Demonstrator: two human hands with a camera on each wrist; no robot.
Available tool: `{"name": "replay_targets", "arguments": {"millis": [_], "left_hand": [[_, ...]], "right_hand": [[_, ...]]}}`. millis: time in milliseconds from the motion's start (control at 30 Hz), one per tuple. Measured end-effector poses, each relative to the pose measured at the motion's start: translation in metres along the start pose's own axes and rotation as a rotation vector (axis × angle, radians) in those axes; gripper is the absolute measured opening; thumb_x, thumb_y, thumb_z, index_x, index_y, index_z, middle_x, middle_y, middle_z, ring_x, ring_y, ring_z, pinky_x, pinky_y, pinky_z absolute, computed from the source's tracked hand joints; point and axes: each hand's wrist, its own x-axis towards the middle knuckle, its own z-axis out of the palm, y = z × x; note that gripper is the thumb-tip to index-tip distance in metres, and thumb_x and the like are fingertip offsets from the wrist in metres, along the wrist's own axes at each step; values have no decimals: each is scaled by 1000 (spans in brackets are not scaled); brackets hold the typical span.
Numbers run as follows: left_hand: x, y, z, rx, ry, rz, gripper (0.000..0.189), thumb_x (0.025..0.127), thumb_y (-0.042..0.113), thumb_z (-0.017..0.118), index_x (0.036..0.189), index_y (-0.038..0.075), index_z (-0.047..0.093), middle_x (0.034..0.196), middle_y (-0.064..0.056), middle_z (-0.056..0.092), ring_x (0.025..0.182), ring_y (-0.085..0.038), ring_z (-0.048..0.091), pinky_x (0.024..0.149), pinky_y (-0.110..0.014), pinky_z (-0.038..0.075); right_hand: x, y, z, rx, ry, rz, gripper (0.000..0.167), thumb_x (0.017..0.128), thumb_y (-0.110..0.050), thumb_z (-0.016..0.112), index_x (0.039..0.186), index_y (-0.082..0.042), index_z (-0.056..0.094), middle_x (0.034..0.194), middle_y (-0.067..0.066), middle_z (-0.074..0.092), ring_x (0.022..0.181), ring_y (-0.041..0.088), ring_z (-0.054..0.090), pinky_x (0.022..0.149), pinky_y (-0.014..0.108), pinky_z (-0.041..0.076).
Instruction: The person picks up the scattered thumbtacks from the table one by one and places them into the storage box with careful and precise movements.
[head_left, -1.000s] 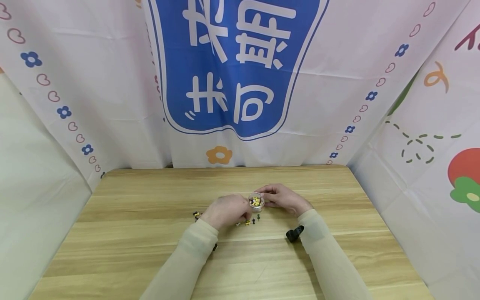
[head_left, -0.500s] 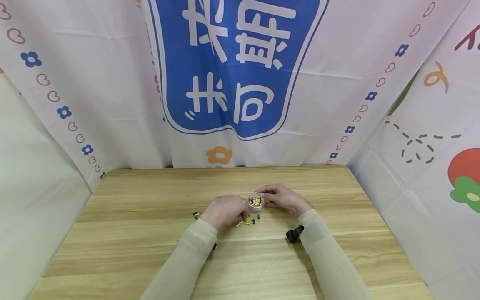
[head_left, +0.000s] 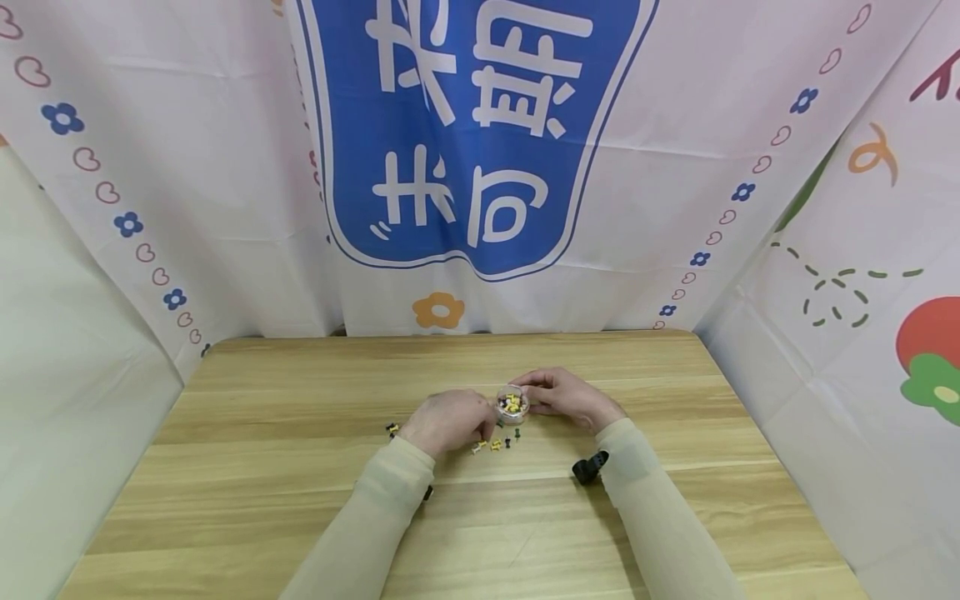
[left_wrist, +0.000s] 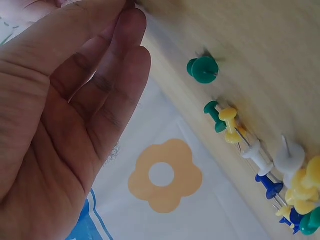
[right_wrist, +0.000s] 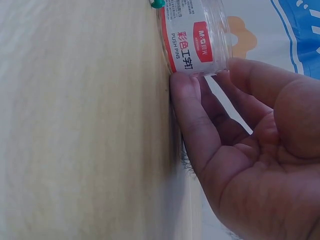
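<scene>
A clear plastic jar (head_left: 513, 405) with push pins inside stands upright on the table; its label (right_wrist: 192, 45) reads "PUSH PINS". My right hand (head_left: 562, 395) holds the jar from its right side, thumb and fingers (right_wrist: 195, 117) at its wall. My left hand (head_left: 450, 422) is low over the table just left of the jar, its fingertips close together. Whether a pin is between those fingertips is hidden. Loose push pins lie nearby: a yellow push pin (head_left: 496, 446), a dark push pin (head_left: 507, 442) and a green push pin (head_left: 517, 434). Another green push pin (left_wrist: 204, 69) is near my left fingers.
More push pins (head_left: 393, 427) lie left of my left hand, partly covered by it. A black wrist device (head_left: 589, 467) sits by the right sleeve. The wooden table (head_left: 300, 367) ends at a printed curtain (head_left: 255, 283) behind.
My left hand has drawn slightly left. A yellow pin and a green pin beside the jar have come into view from under its fingers. My right hand and the jar have stayed put.
</scene>
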Motion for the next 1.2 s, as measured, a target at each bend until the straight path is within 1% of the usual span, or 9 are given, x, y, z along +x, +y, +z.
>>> {"name": "replay_targets", "arguments": {"millis": [267,333,467,700,900,1000,1067,1200], "left_hand": [[-1,1,0,-2,-5,-23,17,100,13,93,87,21,86,94,7,82,83,-8,67,80,-31,64],[-2,1,-1,-8,5,-24,17,100,13,94,87,21,87,94,6,82,83,-8,67,80,-31,64],[-4,3,-5,-22,41,-23,17,102,13,92,88,21,88,96,6,83,83,-7,68,79,-30,64],[-2,3,-9,-36,124,-31,10,104,10,89,101,19,91,103,4,84,85,-7,70,79,-30,67],[3,3,-12,12,179,-40,10,108,14,86,106,22,91,102,4,81,82,-7,68,75,-27,64],[5,6,-12,40,210,-39,11,109,13,84,111,22,91,103,3,81,85,-9,71,77,-27,66],[7,8,-12,54,227,-40,13,109,12,84,116,21,91,106,3,81,89,-11,74,81,-29,68],[11,11,-8,72,254,-44,19,108,10,83,122,20,90,111,0,83,96,-15,79,86,-33,71]], "right_hand": [[-1,1,-1,-10,3,1,37,123,-11,60,157,-1,71,161,23,70,134,20,77,116,35,67],[-1,0,-1,-8,4,3,37,123,-11,60,157,-1,71,162,23,70,134,20,77,116,35,66],[-1,0,-1,-8,8,5,37,123,-11,60,157,-1,71,162,23,70,133,20,77,116,35,66],[-1,0,-1,-14,5,2,37,123,-12,61,157,-1,71,161,24,70,133,20,76,116,35,67],[-1,0,-2,-12,5,4,38,123,-12,62,157,0,70,162,24,69,134,21,75,117,36,66],[-1,0,-1,-14,10,8,37,123,-13,62,157,0,71,161,23,69,133,20,76,117,36,66],[-1,0,-1,-12,14,12,37,122,-13,62,156,-1,71,160,22,70,132,19,76,117,36,66],[0,0,-1,-13,15,8,36,122,-12,63,156,-1,72,161,22,70,133,20,77,117,37,66]]}}
